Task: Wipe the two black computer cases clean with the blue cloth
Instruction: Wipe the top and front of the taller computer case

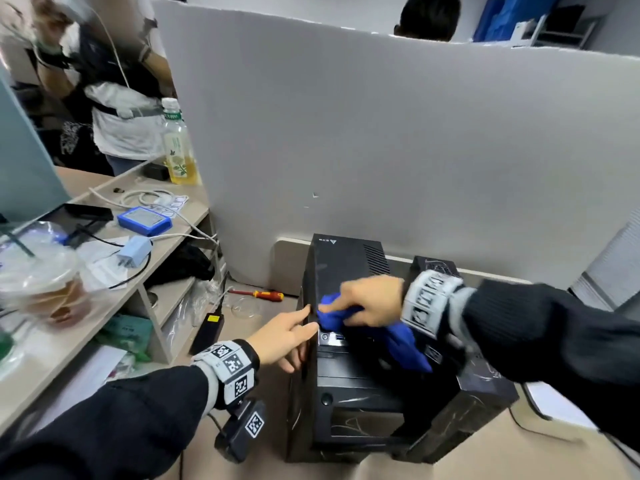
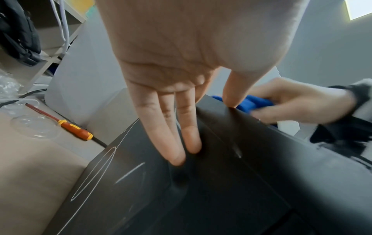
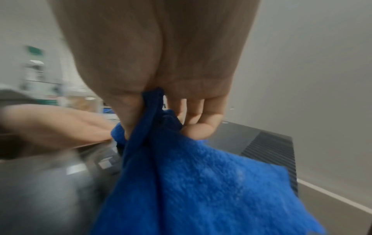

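Right hand (image 1: 372,301) gripped the bunched blue cloth (image 1: 381,332), pressing it on the front top edge of the nearer black case (image 1: 349,268). Left hand (image 1: 282,332) lay flat-fingered, holding nothing, braced on that case's left side. Second case (image 1: 485,393) sat under the right forearm.

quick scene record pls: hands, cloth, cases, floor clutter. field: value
left hand: open, fingers straight, braced on the near case's top front corner
right hand: grips the cloth
cloth: blue, bunched on the near case's top front edge, tail hanging
near case: black, on the floor, white scratches on its side
far case: black, beside the near case, largely hidden by the right arm
floor: screwdriver left of the cases
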`<control>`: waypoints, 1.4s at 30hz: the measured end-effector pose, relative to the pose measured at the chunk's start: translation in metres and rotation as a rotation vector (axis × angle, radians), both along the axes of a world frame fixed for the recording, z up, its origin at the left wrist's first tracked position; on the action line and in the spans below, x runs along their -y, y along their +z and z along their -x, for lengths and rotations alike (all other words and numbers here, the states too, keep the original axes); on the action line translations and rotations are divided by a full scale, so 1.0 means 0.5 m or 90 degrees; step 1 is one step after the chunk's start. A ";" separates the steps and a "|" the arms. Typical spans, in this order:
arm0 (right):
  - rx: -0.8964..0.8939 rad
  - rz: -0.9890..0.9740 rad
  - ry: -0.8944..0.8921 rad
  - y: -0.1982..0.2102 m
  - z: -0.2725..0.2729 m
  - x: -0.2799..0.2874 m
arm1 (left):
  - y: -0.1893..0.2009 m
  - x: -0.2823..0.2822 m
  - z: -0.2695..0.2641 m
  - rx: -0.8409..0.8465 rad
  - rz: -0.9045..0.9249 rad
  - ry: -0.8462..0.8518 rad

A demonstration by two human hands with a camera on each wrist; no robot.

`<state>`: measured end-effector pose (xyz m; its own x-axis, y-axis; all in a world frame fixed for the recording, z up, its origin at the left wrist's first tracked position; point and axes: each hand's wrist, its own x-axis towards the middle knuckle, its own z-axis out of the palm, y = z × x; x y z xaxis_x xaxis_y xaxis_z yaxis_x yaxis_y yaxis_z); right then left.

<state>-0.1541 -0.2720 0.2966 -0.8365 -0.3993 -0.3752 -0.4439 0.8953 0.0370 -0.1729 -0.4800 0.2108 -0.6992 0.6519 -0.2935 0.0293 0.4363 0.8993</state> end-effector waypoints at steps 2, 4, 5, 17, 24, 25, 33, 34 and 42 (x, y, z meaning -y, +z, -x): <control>0.021 -0.035 0.033 0.007 -0.028 -0.003 | 0.001 0.000 -0.001 -0.002 0.002 0.004; -0.025 -0.043 0.001 0.020 0.000 -0.002 | 0.002 -0.002 0.001 -0.001 0.002 0.002; -0.054 -0.046 -0.028 0.023 0.028 -0.002 | 0.003 -0.001 0.003 -0.001 0.005 -0.001; 0.011 0.024 0.017 0.008 -0.119 -0.015 | 0.021 0.001 0.025 -0.047 0.071 -0.032; -0.134 0.155 -0.319 -0.065 -0.168 -0.180 | 0.158 -0.061 -0.020 -0.434 0.100 -0.092; -0.153 0.193 -0.337 -0.082 -0.186 -0.177 | 0.160 -0.075 -0.044 -0.433 0.119 -0.149; -0.277 0.243 -0.246 -0.123 -0.342 -0.123 | 0.124 -0.186 -0.099 -0.477 0.225 -0.293; -0.295 0.220 -0.222 -0.117 -0.347 -0.117 | 0.123 -0.194 -0.089 -0.461 0.226 -0.282; -0.287 0.218 -0.101 -0.124 -0.302 0.015 | 0.116 -0.192 -0.063 -0.366 0.177 -0.302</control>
